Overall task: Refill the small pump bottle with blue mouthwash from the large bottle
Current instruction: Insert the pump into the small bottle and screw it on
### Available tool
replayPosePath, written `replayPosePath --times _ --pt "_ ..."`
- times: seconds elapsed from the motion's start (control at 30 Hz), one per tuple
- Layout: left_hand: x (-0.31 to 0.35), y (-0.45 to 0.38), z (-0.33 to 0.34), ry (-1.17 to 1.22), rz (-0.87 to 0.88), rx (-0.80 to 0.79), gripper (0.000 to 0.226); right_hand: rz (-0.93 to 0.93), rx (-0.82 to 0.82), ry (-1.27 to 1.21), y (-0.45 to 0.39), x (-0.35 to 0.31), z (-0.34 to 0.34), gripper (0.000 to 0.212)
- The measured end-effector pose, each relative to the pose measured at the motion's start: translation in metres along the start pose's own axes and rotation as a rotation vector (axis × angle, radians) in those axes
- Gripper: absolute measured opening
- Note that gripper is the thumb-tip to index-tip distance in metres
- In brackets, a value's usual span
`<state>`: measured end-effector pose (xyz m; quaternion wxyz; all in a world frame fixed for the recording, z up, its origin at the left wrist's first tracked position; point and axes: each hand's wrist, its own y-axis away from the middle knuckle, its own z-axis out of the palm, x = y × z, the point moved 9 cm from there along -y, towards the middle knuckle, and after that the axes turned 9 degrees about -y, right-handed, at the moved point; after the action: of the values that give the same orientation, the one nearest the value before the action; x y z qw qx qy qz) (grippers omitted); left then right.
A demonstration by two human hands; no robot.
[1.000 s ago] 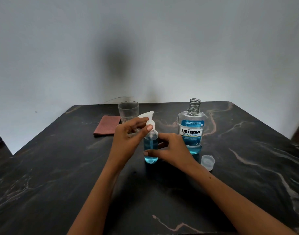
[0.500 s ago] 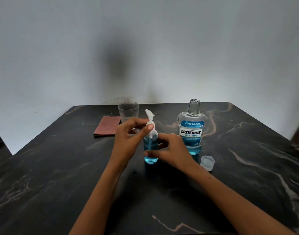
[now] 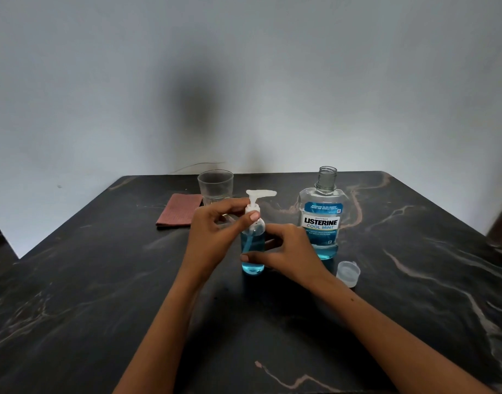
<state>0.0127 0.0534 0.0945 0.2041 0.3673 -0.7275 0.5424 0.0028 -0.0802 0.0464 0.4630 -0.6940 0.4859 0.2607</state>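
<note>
The small clear pump bottle stands upright mid-table, mostly full of blue liquid. Its white pump head sits on top with the spout pointing right. My left hand pinches the pump's white collar between thumb and fingers. My right hand wraps the bottle's body from the right. The large mouthwash bottle stands uncapped just right of it, with a little blue liquid at its bottom. Its clear cap lies on the table near my right wrist.
An empty clear glass stands behind the pump bottle. A folded reddish cloth lies to its left. The dark marbled table ends at a grey wall behind.
The pump head has turned: its spout pointed left, then away from me, and now points right. Both hands stay on the bottle.
</note>
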Motion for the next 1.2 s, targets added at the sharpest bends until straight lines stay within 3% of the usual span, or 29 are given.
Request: replayPosePath --times 0.13,0.33,0.57,0.8,1.03,1.2 --pt "-0.001 0.002 0.001 0.023 -0.018 -0.041 0.026 0.014 0.003 0.0 0.0 0.002 -0.001 0.045" --pt "0.006 0.003 -0.003 -0.122 0.016 0.116 0.024 0.016 0.005 -0.015 0.0 0.003 0.0 0.044" --pt "-0.006 0.001 0.001 0.083 -0.065 -0.092 0.032 0.021 0.004 -0.009 -0.001 0.004 0.0 0.045" --pt "0.0 0.004 -0.001 -0.07 -0.059 0.111 0.031 0.013 -0.003 0.005 0.0 0.003 0.002 0.047" --pt "-0.005 0.002 -0.004 -0.023 -0.057 0.018 0.031 0.019 0.008 0.015 -0.001 0.003 0.0 0.045" --pt "-0.003 0.007 -0.005 -0.031 -0.035 0.111 0.035 0.007 0.022 0.016 0.0 0.002 0.001 0.045"
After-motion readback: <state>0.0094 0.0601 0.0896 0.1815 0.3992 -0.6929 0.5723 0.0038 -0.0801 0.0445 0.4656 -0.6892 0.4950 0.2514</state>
